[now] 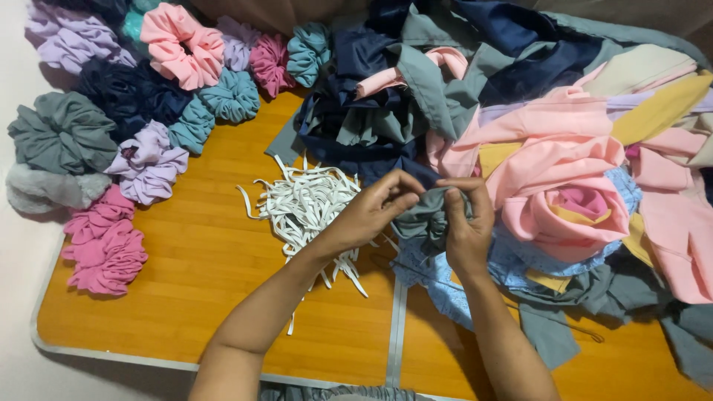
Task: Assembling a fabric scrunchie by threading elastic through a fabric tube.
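Wooden table; left hand and right hand pinch gathered grey fabric between them, bunching it; white elastic strips at nine o'clock.

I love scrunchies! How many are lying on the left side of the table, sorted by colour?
Purple scrunchies: 3
Light pink scrunchies: 1
Dark pink scrunchies: 3
Teal scrunchies: 3
Navy scrunchies: 1
Grey scrunchies: 2
Total: 13 clearly seen
Not counted: the grey fabric piece held by the left hand and right hand.
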